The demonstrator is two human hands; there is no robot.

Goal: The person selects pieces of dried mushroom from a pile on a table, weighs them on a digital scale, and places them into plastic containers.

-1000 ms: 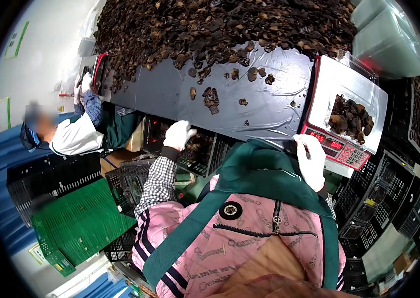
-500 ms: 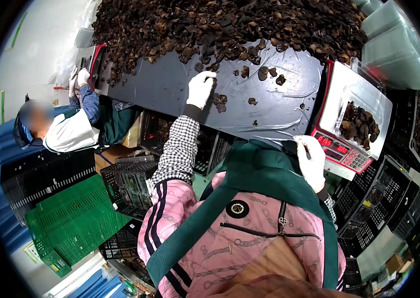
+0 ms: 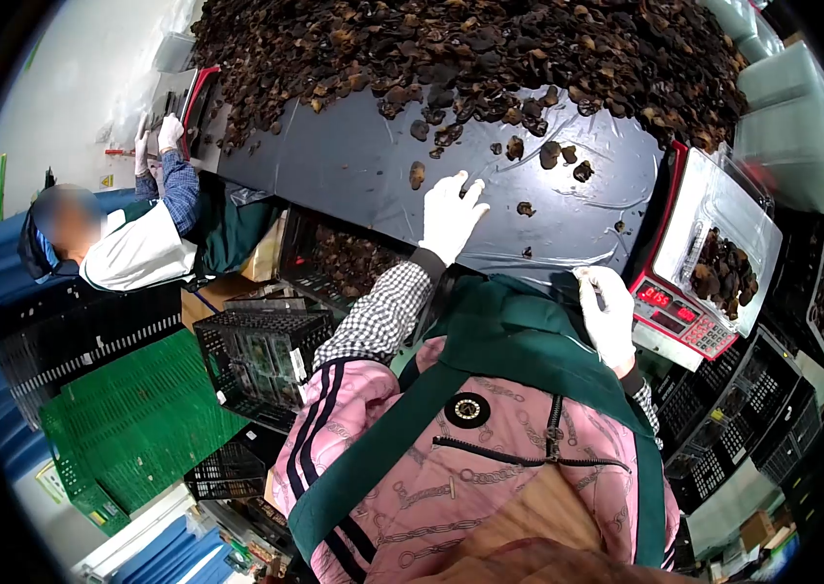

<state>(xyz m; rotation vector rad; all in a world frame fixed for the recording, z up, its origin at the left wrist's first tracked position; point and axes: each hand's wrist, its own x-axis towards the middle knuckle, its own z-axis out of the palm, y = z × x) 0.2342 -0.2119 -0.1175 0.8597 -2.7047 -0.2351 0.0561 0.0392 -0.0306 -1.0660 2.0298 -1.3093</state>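
My left hand [image 3: 451,216], in a white glove, is low over the dark grey sheet [image 3: 334,165], its fingers apart. Something dark shows between its fingertips, and the hand partly hides what lies beneath. Small loose brown fungus pieces [image 3: 550,154] lie beyond and beside it. At the sheet's near edge my gloved right hand [image 3: 606,311] is curled, thumb and fingers together; what they hold, if anything, is hidden. Right of it stands a red and white scale [image 3: 670,263] with lit red digits, bearing a clear tray of brown pieces [image 3: 723,273].
A large fungus heap [image 3: 470,49] covers the far side. Clear containers [image 3: 801,136] stand at the far right. A co-worker [image 3: 139,248] works at the left. Black crates [image 3: 261,355] and a green crate [image 3: 139,419] are at the lower left.
My left hand has moved from left of the table edge out over the sheet, then rightward, its fingers now spread. My right hand stays nearly still. The view has shifted slightly.
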